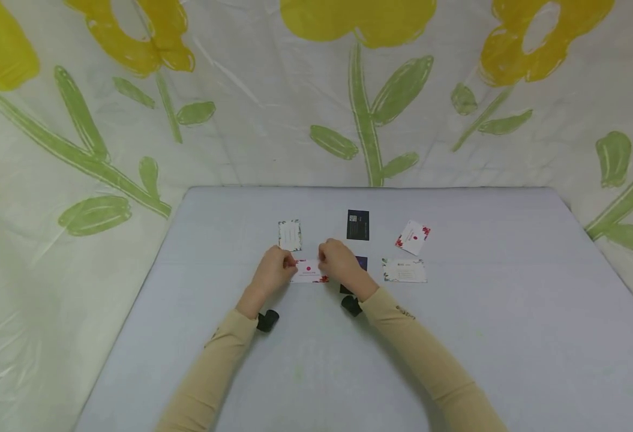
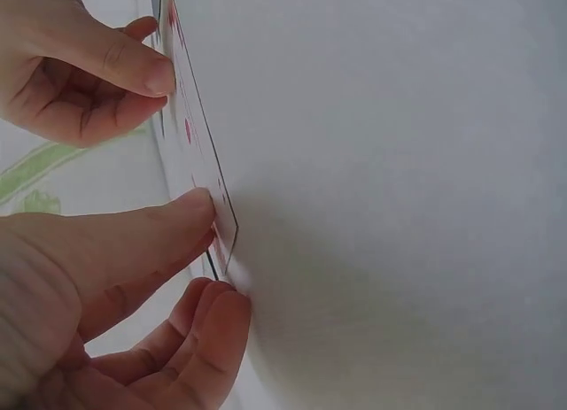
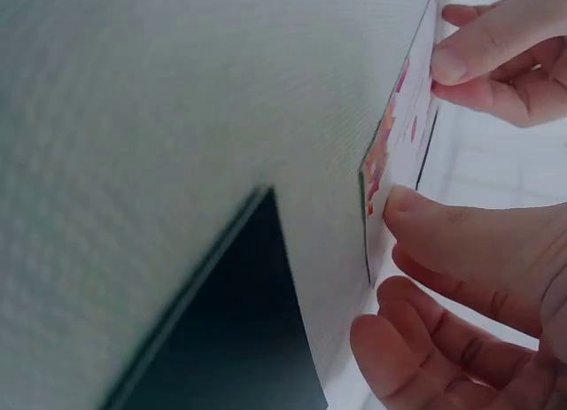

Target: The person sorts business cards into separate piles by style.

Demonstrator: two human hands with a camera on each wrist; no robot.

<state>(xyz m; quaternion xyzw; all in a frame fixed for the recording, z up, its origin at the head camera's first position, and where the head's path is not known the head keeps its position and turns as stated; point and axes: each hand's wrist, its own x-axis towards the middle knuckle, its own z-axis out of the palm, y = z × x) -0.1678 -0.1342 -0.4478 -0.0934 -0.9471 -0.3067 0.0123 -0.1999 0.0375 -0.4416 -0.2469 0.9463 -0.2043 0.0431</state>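
A white card with red flowers and a red dot lies near the table's middle, held at both ends. My left hand pinches its left end; in the left wrist view the thumb sits on the card with the fingers curled under its slightly lifted corner. My right hand pinches the right end the same way, with the thumb on the card. A dark card lies partly hidden under my right hand.
Other cards lie on the grey table: a white one with a green border, a black one, a tilted white one with red flowers and a white floral one. A flowered plastic sheet hangs behind.
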